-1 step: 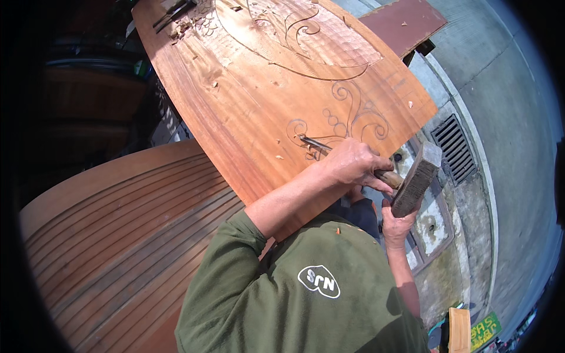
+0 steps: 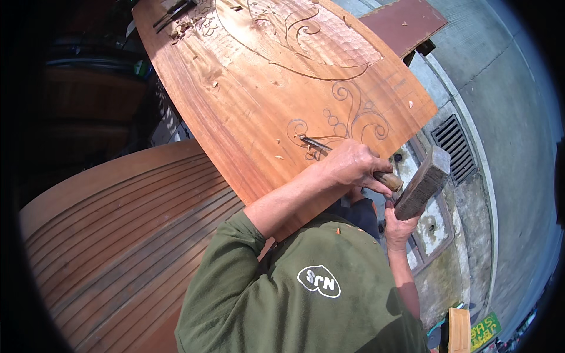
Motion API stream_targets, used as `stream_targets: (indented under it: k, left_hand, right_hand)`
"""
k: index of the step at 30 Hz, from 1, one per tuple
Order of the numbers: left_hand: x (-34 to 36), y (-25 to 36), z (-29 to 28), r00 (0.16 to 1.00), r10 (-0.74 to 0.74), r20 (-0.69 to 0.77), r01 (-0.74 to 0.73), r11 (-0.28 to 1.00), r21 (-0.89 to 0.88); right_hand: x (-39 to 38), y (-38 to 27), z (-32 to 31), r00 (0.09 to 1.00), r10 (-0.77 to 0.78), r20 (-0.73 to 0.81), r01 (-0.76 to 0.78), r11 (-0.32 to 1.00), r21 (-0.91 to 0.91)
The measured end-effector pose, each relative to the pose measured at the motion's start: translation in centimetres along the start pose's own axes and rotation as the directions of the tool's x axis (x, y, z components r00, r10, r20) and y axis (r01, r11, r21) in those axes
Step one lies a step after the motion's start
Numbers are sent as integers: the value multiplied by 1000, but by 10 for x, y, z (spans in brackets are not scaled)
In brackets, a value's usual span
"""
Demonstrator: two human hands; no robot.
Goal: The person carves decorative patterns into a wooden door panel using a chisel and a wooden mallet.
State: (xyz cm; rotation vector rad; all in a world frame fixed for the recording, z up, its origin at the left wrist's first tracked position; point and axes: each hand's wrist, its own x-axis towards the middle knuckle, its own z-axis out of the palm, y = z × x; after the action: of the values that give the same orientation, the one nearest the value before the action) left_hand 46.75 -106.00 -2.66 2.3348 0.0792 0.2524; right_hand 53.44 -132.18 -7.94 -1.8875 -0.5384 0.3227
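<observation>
A broad brown wooden board (image 2: 259,112) carries carved and pencilled scrolls. My left hand (image 2: 355,166) is closed around a wood chisel (image 2: 316,145). The metal blade's tip meets the board by a small pencilled curl, and the wooden handle points toward my right side. Beyond the board's near right corner, my right hand (image 2: 401,226) grips a block-shaped wooden mallet (image 2: 422,183). A small gap separates the mallet head from the butt of the chisel handle. The mallet's own handle is mostly hidden by the hand and head.
Chips and dark tools (image 2: 173,15) lie at the board's far left. A grooved wooden panel (image 2: 129,235) leans at the left. On the right are a floor grate (image 2: 454,148) and grey concrete. A reddish-brown plank (image 2: 406,26) sits behind the board.
The mallet head has moved slightly right, away from the end of the chisel handle. My left hand and the chisel have stayed nearly in place.
</observation>
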Motion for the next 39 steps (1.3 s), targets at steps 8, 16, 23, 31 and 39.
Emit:
stream_targets:
  k: [8, 16, 23, 31, 39]
  left_hand:
    - [-17, 8, -25, 985, 170, -28, -172, 980, -102]
    - [16, 116, -35, 875, 354, -329, -397, 915, -71]
    - [-39, 58, -15, 960, -233, -156, 267, 930, 252]
    - [-133, 70, -37, 687, -678, -260, 721, 595, 354]
    - [-147, 154, 5, 594, -789, -157, 778, 514, 361]
  right_hand:
    - [-15, -2, -2, 1000, -15, 24, 16, 999, -41]
    - [-50, 83, -85, 932, 339, -127, -314, 931, 185]
    - [-88, 126, -127, 829, 498, -256, -535, 839, -102]
    - [-165, 211, -171, 549, 830, -103, -836, 543, -82]
    - [-159, 275, -197, 480, 872, 100, -680, 441, -585]
